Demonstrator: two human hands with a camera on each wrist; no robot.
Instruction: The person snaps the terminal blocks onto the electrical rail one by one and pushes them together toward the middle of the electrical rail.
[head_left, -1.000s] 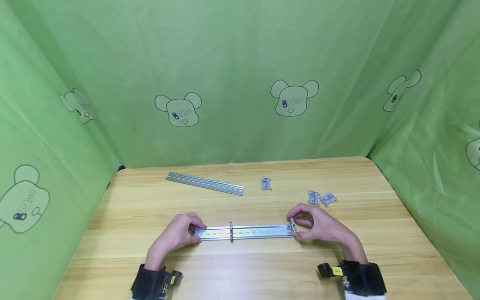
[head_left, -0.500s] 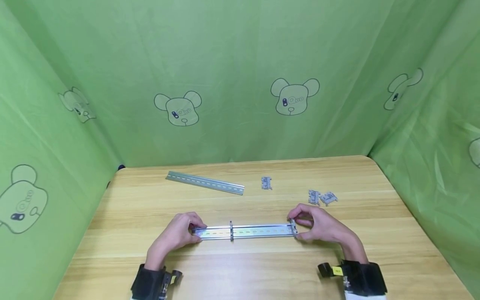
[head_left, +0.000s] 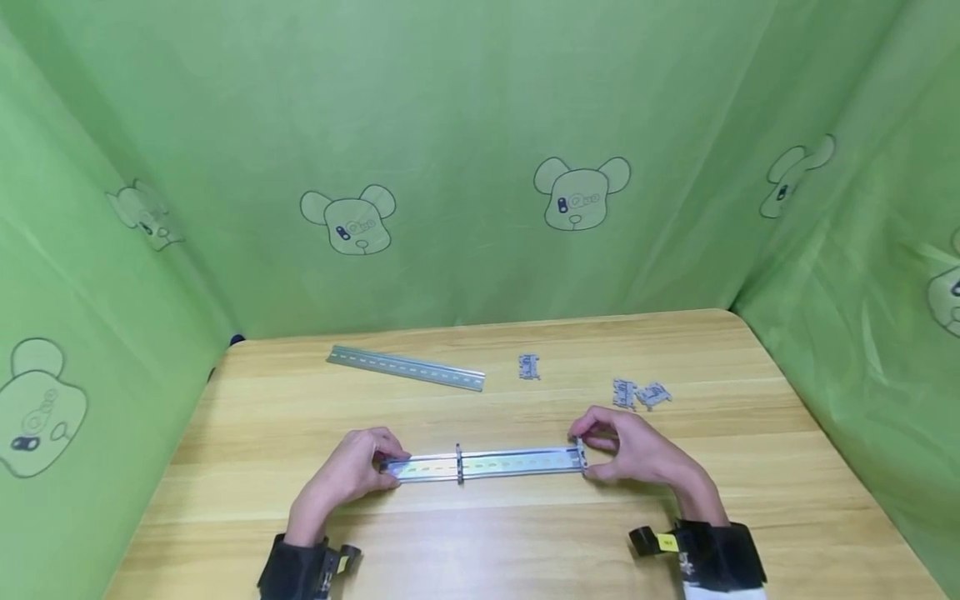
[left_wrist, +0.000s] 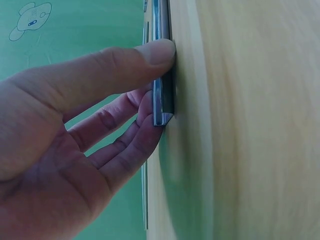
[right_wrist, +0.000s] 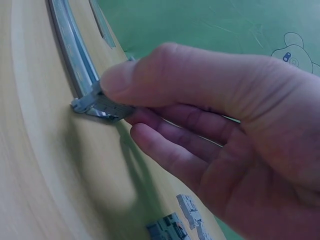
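A slotted metal DIN rail (head_left: 517,463) lies crosswise in front of the person. My left hand (head_left: 351,473) pinches its left end between thumb and fingers; the left wrist view shows the thumb over the rail's edge (left_wrist: 158,102). At the opposite end, my right hand (head_left: 633,450) holds a grey terminal block (head_left: 581,456) by thumb and fingertips. That block (right_wrist: 107,106) sits across the rail's end in the right wrist view; whether it is clipped on I cannot tell. Another thin block (head_left: 460,464) stands across the rail, left of its middle.
Behind the hands lies a second slotted rail (head_left: 407,368), slightly slanted. Loose grey terminal blocks lie on the wooden table (head_left: 480,542): one (head_left: 528,367) near the back, two more (head_left: 624,393) beyond the right hand. Green cloth (head_left: 465,125) encloses the table's back and sides.
At the rail's right end, the block in the right hand has tilted slightly and now looks more upright. Both hands keep their hold. The whole head view has shifted a little.
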